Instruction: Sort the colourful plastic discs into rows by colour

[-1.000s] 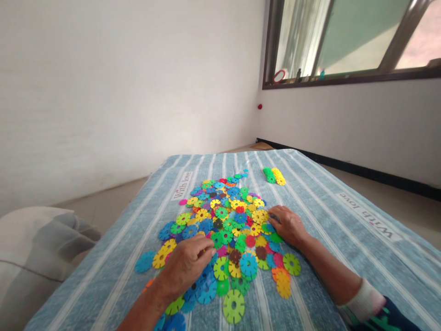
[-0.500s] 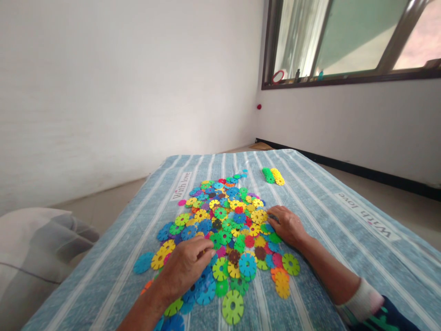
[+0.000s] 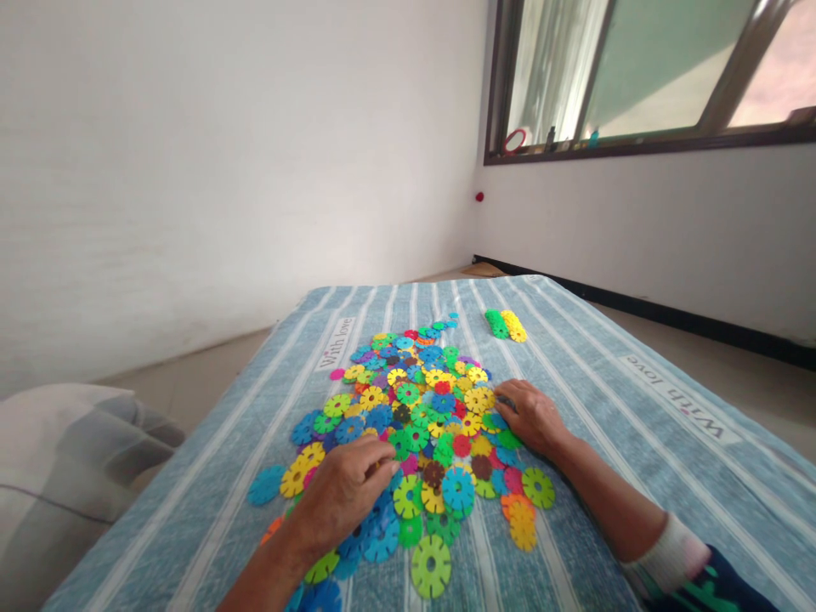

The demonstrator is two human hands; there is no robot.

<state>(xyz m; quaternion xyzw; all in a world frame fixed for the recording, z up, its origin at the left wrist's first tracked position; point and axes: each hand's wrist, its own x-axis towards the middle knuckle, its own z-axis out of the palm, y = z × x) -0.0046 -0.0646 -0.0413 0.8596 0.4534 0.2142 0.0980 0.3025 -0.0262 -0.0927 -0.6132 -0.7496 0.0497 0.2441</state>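
Note:
Many thin, notched plastic discs [image 3: 432, 567] in bright colours lie in a loose, overlapping pile on the bed-like, cloth-covered surface. My left hand [image 3: 348, 486] hovers over or rests on the pile's near left part, its fingers curled toward the thumb; what they hold, if anything, is hidden. Close to its fingertips are green discs [image 3: 416, 438] and a brown disc [image 3: 434, 474]. At the pile's right edge rests my right hand [image 3: 530, 415], fingers loosely bent and thumb a little apart, beside a yellow disc [image 3: 479, 399]. No disc shows clearly in it.
Farther back to the right lie a green row of stacked discs [image 3: 496, 324] and a yellow row [image 3: 513, 326], side by side. The striped blue cloth [image 3: 637, 459] covers the surface. Pale draped fabric [image 3: 57, 476] stands at the left edge. A window [image 3: 656, 76] is at upper right.
Almost nothing differs. The fingers of both hands have shifted very slightly, while the pile and the stacked rows stay as they were.

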